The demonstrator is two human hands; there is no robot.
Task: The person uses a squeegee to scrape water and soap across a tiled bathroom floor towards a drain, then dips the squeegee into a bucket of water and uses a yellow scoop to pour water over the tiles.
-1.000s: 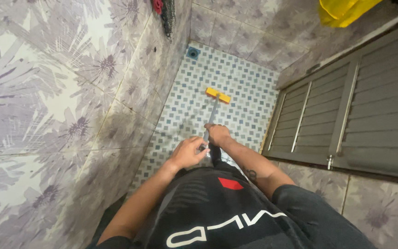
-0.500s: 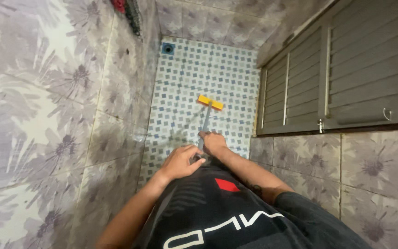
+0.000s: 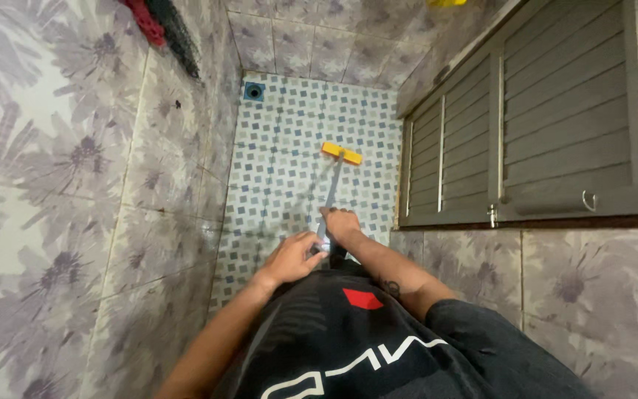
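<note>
From the head view I looked down on a narrow floor of small blue-and-white mosaic tiles (image 3: 289, 177), shut in by walls of pale grey tiles with purple flower prints (image 3: 60, 185) at nine o'clock and twelve o'clock. A dark grey louvred door (image 3: 555, 125) stood at three o'clock, with a small metal latch (image 3: 492, 216) at its lower edge. A little square blue floor drain (image 3: 254, 91) sat in the far corner at eleven o'clock.

My arms ran forward from my black printed shirt (image 3: 348, 332), both bent and meeting in front of me. My left hand (image 3: 293, 256) was curled shut around the near end of the long thin grey metal handle (image 3: 329, 196). My right hand (image 3: 342, 222) was clamped on the same handle just beyond it, toward twelve o'clock, the two hands close together. The handle slanted away and down to the flat yellow rectangular scrubber head (image 3: 341, 154), which lay on the mosaic tiles at twelve o'clock, near the louvred door.
</note>
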